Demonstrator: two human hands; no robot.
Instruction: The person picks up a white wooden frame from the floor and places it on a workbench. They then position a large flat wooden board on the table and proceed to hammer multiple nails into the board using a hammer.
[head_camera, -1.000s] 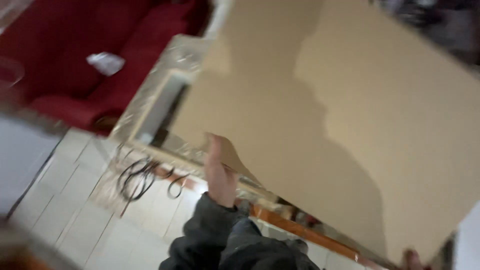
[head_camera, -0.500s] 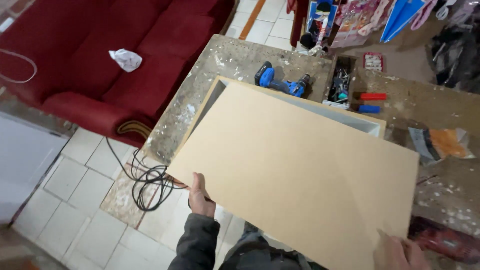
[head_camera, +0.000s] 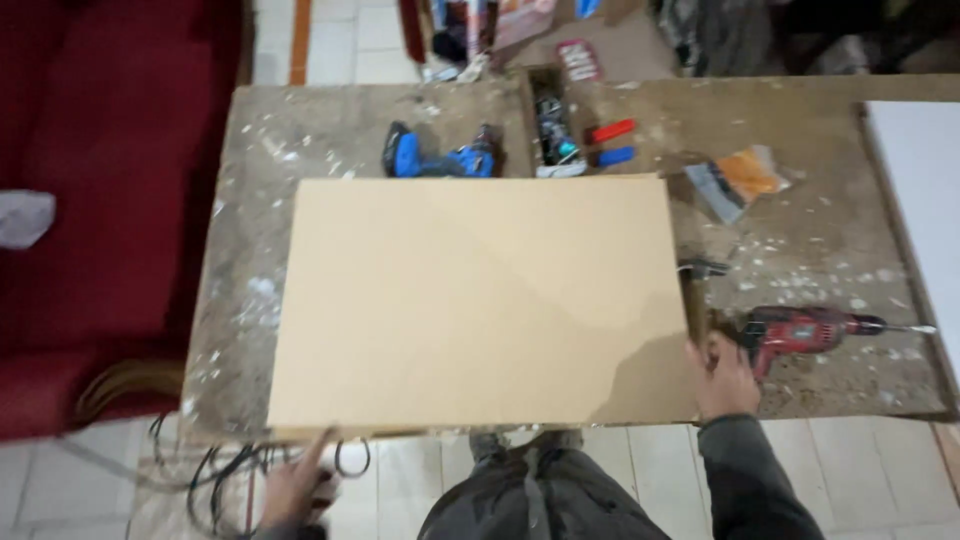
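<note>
Overhead view from a head camera, looking down at a large tan fibreboard panel (head_camera: 480, 300) lying flat on a dusty, paint-speckled worktop (head_camera: 800, 250). Panel covering most of the worktop's middle, its near edge roughly level with the worktop's near edge.

Left hand (head_camera: 295, 490) at the panel's near left corner, fingers reaching up to the edge from below; grip blurred, so open or closed cannot be told. Right hand (head_camera: 725, 378) curled against the panel's near right corner, fingers bent around the edge, dark sleeve (head_camera: 750, 480) trailing back toward the body.

Just right of the right hand, a red power drill (head_camera: 810, 328) lying on its side, bit pointing right. Beyond the panel's far edge, a blue cordless drill (head_camera: 440, 158) close to that edge. Next to it, a narrow slot in the worktop holding small tools (head_camera: 555, 130), then a red marker-like item (head_camera: 610, 131) and a blue one (head_camera: 615, 156). Farther right, an orange and grey packet (head_camera: 738, 180). White board (head_camera: 920, 200) at the far right edge of the worktop.

Red sofa (head_camera: 110, 200) to the left, on a pale tiled floor (head_camera: 890, 480). Coiled black cable (head_camera: 230, 465) on the floor near the left hand.
</note>
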